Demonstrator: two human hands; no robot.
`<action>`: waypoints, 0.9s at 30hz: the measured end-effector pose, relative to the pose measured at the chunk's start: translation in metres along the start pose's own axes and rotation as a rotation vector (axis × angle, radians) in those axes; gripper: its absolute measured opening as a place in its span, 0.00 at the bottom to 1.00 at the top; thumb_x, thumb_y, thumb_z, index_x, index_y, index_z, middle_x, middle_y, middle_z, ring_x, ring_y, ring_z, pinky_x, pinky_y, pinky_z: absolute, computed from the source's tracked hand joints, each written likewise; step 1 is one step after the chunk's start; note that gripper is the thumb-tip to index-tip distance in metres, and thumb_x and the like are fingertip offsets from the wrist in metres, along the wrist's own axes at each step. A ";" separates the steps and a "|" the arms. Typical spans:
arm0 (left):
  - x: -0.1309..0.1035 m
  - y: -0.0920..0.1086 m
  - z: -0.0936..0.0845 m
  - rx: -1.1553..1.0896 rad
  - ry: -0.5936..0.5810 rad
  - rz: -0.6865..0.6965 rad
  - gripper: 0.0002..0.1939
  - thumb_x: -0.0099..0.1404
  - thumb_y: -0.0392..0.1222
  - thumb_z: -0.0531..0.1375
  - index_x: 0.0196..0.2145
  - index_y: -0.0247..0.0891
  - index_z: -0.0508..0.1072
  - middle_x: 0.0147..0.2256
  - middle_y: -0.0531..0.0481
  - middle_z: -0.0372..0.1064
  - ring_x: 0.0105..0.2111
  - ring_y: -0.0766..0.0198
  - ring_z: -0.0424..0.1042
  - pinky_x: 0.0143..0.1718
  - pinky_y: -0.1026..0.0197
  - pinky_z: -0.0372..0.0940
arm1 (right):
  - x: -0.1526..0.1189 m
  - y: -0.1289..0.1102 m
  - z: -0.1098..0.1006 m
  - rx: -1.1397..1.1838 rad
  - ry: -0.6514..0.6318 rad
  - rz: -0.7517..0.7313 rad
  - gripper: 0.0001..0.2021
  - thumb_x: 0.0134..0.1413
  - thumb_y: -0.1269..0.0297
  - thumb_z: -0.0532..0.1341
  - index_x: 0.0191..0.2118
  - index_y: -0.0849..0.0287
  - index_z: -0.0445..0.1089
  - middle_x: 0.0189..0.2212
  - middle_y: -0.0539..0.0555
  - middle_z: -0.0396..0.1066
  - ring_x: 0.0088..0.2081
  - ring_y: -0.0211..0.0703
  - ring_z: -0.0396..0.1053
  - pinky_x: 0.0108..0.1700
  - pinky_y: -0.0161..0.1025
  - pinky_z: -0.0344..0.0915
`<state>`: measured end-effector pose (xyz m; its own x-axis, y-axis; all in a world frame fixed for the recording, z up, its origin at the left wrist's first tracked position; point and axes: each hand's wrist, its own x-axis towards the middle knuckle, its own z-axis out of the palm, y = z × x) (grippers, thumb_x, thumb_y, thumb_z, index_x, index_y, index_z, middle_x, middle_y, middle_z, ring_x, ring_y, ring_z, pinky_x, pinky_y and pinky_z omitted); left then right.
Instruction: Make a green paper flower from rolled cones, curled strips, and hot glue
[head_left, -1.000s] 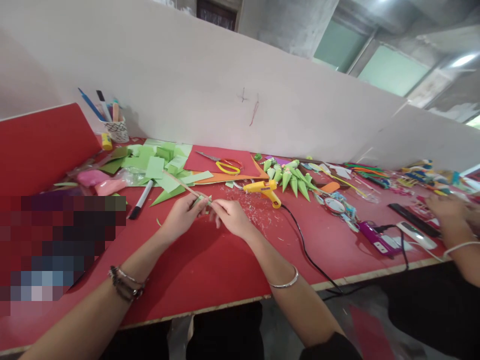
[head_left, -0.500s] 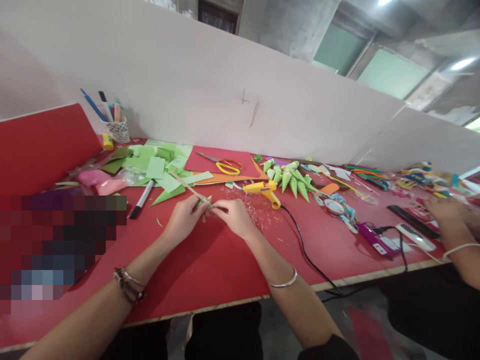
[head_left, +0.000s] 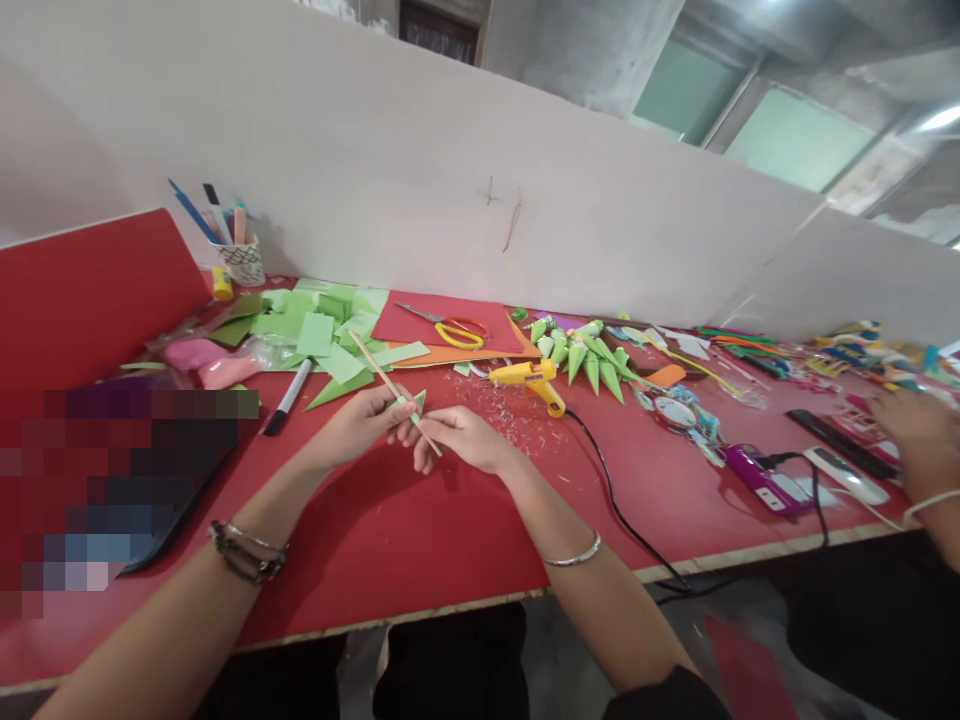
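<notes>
A thin wooden stick slants between my hands over the red table, with a small piece of green paper around or against it. My left hand pinches the stick and the paper from the left. Just to the right, my right hand has its thumb and fingers closed on the lower part of the stick. Green paper sheets lie behind my left hand. A yellow glue gun rests right of my hands, and a pile of green paper cones sits beyond it.
Scissors lie on red paper at the back. A marker is at left, near a pen cup. The glue gun's black cord runs towards a purple power strip. Another person's hand is at far right.
The stick has turned steeper, and its lower end now shows below my right hand. My fingers have shifted around the green paper. The view has moved slightly.
</notes>
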<state>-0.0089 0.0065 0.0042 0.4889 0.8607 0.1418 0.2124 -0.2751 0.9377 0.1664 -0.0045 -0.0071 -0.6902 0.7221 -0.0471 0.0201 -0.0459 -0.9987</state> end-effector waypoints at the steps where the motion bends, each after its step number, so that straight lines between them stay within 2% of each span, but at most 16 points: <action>1: -0.001 0.001 -0.001 -0.019 -0.030 -0.007 0.16 0.59 0.51 0.52 0.24 0.36 0.65 0.18 0.55 0.61 0.19 0.70 0.61 0.21 0.68 0.58 | 0.000 0.001 -0.001 0.062 -0.042 0.015 0.15 0.56 0.56 0.52 0.35 0.65 0.67 0.23 0.51 0.70 0.24 0.34 0.68 0.32 0.35 0.65; 5: -0.002 0.004 -0.001 -0.044 -0.067 -0.018 0.14 0.59 0.50 0.53 0.25 0.36 0.65 0.17 0.55 0.61 0.18 0.71 0.60 0.20 0.69 0.57 | 0.000 0.003 -0.001 0.159 -0.072 0.013 0.13 0.51 0.57 0.58 0.31 0.65 0.66 0.22 0.51 0.70 0.24 0.35 0.69 0.31 0.34 0.65; 7: -0.002 0.005 0.001 -0.036 -0.040 -0.033 0.14 0.58 0.49 0.53 0.24 0.36 0.65 0.17 0.55 0.62 0.18 0.71 0.61 0.20 0.69 0.58 | 0.002 0.004 0.001 0.139 -0.026 -0.003 0.13 0.50 0.58 0.59 0.30 0.65 0.66 0.22 0.51 0.70 0.24 0.35 0.69 0.30 0.35 0.66; 12: 0.001 0.001 0.008 -0.014 0.109 -0.044 0.14 0.57 0.50 0.54 0.23 0.36 0.64 0.19 0.54 0.64 0.20 0.69 0.64 0.23 0.67 0.60 | 0.007 0.007 0.001 0.005 0.154 -0.044 0.13 0.48 0.57 0.59 0.28 0.64 0.66 0.21 0.50 0.69 0.23 0.34 0.68 0.30 0.35 0.66; 16: 0.003 -0.003 0.015 0.050 0.239 -0.067 0.14 0.55 0.49 0.55 0.22 0.36 0.64 0.17 0.56 0.62 0.18 0.70 0.61 0.21 0.67 0.58 | 0.007 0.009 0.000 -0.223 0.281 -0.067 0.12 0.50 0.59 0.57 0.26 0.63 0.67 0.19 0.50 0.68 0.22 0.34 0.67 0.29 0.33 0.64; 19: 0.003 -0.005 0.020 0.068 0.330 -0.091 0.13 0.54 0.49 0.56 0.21 0.35 0.66 0.17 0.56 0.62 0.19 0.70 0.61 0.21 0.68 0.56 | 0.005 0.008 0.002 -0.537 0.424 -0.102 0.11 0.52 0.62 0.56 0.24 0.62 0.67 0.20 0.50 0.69 0.24 0.35 0.68 0.31 0.32 0.61; 22: 0.003 -0.004 0.022 0.028 0.368 -0.120 0.14 0.53 0.49 0.57 0.21 0.35 0.68 0.19 0.54 0.65 0.21 0.68 0.63 0.23 0.67 0.58 | 0.003 0.006 0.004 -0.807 0.559 -0.118 0.10 0.52 0.62 0.56 0.25 0.61 0.67 0.22 0.51 0.70 0.28 0.37 0.68 0.33 0.33 0.59; 24: 0.002 -0.002 0.019 -0.004 0.343 -0.110 0.13 0.53 0.49 0.57 0.22 0.35 0.69 0.20 0.53 0.66 0.22 0.68 0.64 0.24 0.67 0.59 | 0.002 0.005 0.004 -0.733 0.510 -0.099 0.10 0.53 0.62 0.55 0.27 0.61 0.67 0.23 0.51 0.70 0.27 0.36 0.68 0.33 0.33 0.60; 25: 0.002 -0.001 0.017 -0.016 0.305 -0.097 0.13 0.52 0.49 0.58 0.23 0.34 0.70 0.20 0.53 0.66 0.22 0.67 0.64 0.25 0.67 0.60 | 0.002 0.004 0.003 -0.607 0.424 -0.072 0.10 0.54 0.61 0.54 0.29 0.62 0.67 0.23 0.51 0.69 0.26 0.36 0.68 0.32 0.33 0.61; 27: 0.001 0.001 0.011 -0.041 0.201 -0.064 0.13 0.52 0.49 0.58 0.24 0.35 0.71 0.21 0.53 0.67 0.22 0.68 0.64 0.26 0.66 0.61 | 0.002 0.004 0.001 -0.277 0.168 0.004 0.14 0.56 0.58 0.52 0.32 0.64 0.67 0.22 0.51 0.69 0.24 0.35 0.68 0.31 0.34 0.64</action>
<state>0.0007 0.0021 0.0021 0.2960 0.9451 0.1382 0.2014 -0.2032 0.9582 0.1642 -0.0044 -0.0107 -0.5613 0.8271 -0.0302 0.2345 0.1240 -0.9642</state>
